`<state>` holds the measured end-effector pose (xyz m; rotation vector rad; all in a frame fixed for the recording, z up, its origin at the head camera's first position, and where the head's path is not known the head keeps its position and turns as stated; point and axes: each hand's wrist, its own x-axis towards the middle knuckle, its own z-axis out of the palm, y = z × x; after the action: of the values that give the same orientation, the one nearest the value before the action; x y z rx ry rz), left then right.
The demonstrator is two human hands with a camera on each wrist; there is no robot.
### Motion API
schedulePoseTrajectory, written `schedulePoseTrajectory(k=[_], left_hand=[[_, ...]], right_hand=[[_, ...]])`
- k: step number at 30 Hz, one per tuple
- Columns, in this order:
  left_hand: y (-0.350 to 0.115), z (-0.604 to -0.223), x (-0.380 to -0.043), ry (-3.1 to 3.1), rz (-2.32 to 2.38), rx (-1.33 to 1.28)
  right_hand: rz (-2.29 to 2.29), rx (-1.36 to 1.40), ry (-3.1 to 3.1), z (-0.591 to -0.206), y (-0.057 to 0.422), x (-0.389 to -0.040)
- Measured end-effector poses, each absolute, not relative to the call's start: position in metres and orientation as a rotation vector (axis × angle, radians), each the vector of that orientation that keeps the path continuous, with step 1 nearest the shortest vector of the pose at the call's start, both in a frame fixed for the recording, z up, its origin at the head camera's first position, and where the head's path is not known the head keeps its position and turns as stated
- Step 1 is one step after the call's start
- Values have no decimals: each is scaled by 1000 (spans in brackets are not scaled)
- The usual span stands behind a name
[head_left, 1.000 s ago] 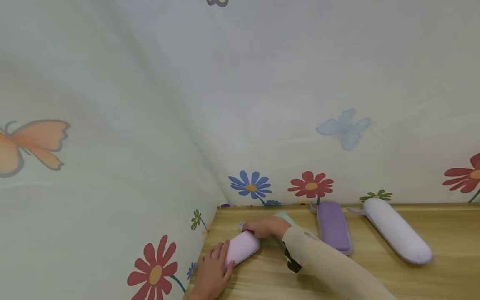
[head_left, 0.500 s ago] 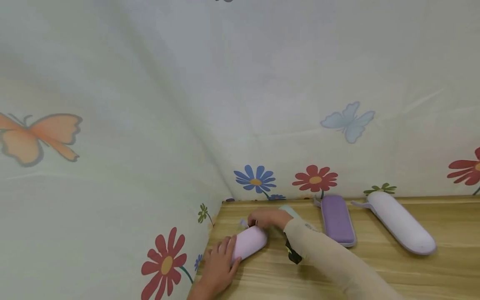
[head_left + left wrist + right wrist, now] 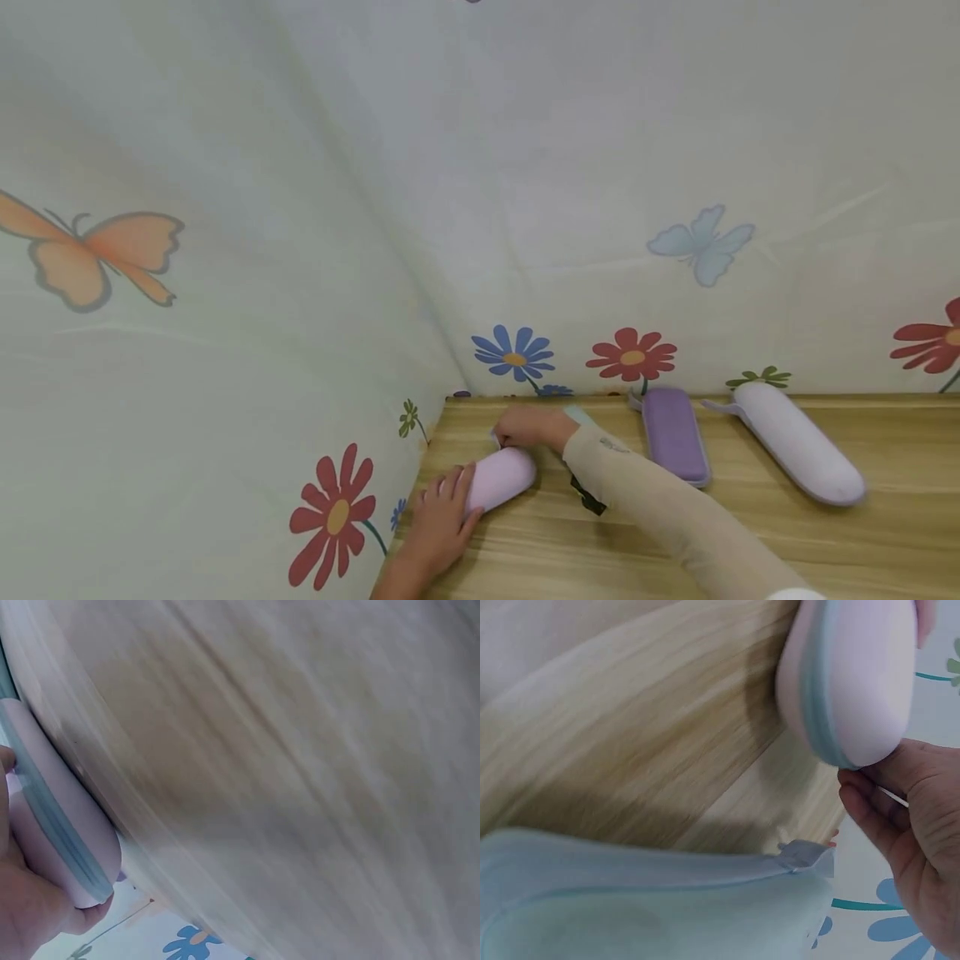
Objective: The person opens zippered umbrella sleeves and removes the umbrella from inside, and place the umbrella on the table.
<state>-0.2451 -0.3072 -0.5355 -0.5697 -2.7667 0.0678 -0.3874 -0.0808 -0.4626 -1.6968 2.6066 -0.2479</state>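
My left hand grips the near end of a pink zip-up hard case with rounded ends, held at the table's left edge. In the left wrist view, fingers and thumb of the left hand curl round the case, whose blue-grey zip band shows along its side. At the far end works my right hand. The right wrist view shows the right hand with thumb and fingertips pinching at the end of the zip. Any zip pull there is hidden by the fingers.
A mint case lies beside the right hand, mostly covered by the forearm in the head view. Further right on the wooden table are a purple case and a whitish case. Flower-printed cloth walls stand behind and at left.
The head view has shifted slightly. Both hands stay on the pink case, which sits a little further right in view. A pale strap beside the right fingers shows less than half a second ago.
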Motion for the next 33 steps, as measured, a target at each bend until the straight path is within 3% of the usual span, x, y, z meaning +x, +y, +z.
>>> schedulePoseTrajectory(k=[20,33], left_hand=[[-315,-540,-240,-2916,-29,-503],[-292,-527,-252,-2969,-105,-223]], right_hand=[[172,-1771,2753,-486,-74,-384],[-4,-1377,3047,-479,-67,-375]])
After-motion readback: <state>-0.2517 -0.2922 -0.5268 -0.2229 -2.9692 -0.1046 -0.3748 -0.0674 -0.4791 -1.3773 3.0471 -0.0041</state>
